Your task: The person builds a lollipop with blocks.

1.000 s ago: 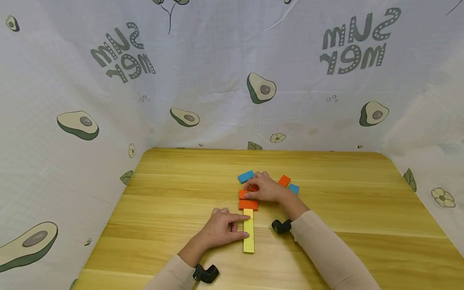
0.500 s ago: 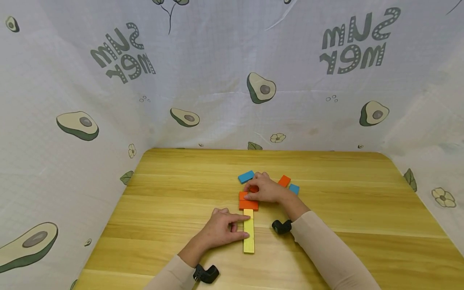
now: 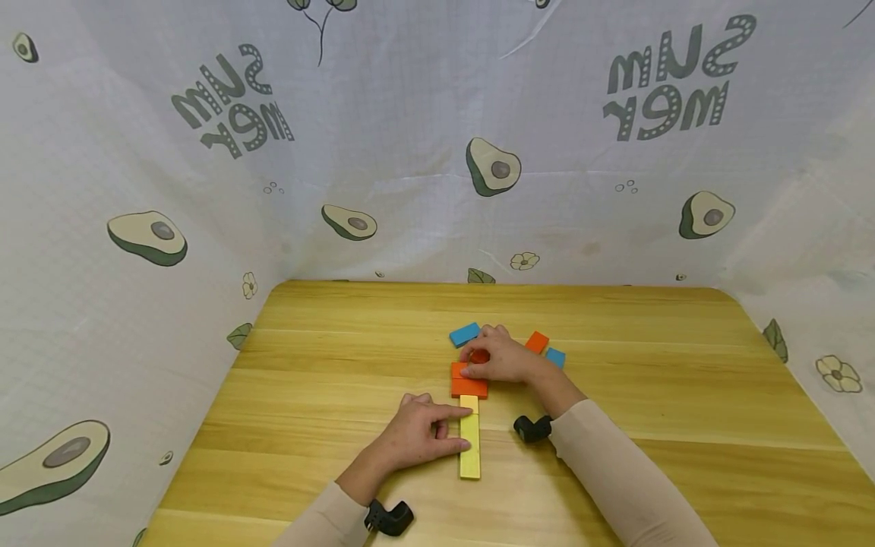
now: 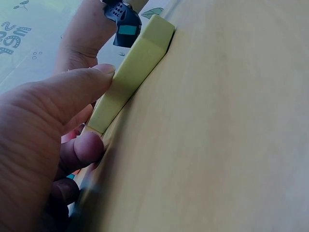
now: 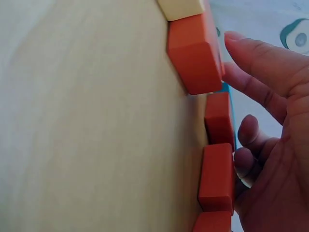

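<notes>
Two yellow blocks (image 3: pixel 469 465) lie end to end in a line toward me. Across their far end sits an orange block (image 3: pixel 469 389), with a second orange block (image 3: pixel 456 370) flush behind it. My left hand (image 3: pixel 415 433) rests its straight index finger on the farther yellow block and its thumb on the nearer one; the left wrist view shows the thumb against the yellow side (image 4: pixel 130 72). My right hand (image 3: pixel 502 357) has its thumb over the second orange block and its index finger curved to the far edge. That hand hides part of the block.
Another orange block (image 3: pixel 481 355) shows through the bend of the right fingers. A blue block (image 3: pixel 465 334) lies behind the hand. Right of it are an orange block (image 3: pixel 538 342) and a blue block (image 3: pixel 555 357). Printed cloth (image 3: pixel 424 159) hangs behind the wooden table (image 3: pixel 328 342).
Under the right hand, the second orange block has slid slightly toward me, and the gap to the orange block in front has closed. The left hand has stayed in place.
</notes>
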`<control>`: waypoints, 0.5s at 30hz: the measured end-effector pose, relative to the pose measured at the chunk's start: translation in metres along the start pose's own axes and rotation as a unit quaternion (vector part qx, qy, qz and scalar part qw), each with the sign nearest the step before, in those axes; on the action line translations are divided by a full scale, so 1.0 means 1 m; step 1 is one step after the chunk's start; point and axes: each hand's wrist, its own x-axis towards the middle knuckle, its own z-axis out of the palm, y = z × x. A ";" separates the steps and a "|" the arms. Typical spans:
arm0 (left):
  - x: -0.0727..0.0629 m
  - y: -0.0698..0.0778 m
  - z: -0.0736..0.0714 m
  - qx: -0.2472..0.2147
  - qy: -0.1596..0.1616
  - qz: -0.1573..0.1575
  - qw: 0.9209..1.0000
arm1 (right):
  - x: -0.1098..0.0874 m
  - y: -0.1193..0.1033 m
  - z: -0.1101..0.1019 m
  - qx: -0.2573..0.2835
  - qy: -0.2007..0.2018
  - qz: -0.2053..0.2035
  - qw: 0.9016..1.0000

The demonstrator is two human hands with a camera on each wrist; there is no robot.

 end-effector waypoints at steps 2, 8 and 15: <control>0.000 0.000 0.000 -0.001 0.001 0.001 1.000 | -0.001 0.002 -0.002 0.005 0.012 0.003 1.000; 0.001 0.000 0.001 0.000 0.004 0.004 1.000 | -0.004 0.011 -0.011 0.017 0.055 0.025 0.998; 0.001 -0.001 0.002 -0.002 0.003 0.002 1.000 | -0.012 0.019 -0.015 0.004 0.062 0.069 0.996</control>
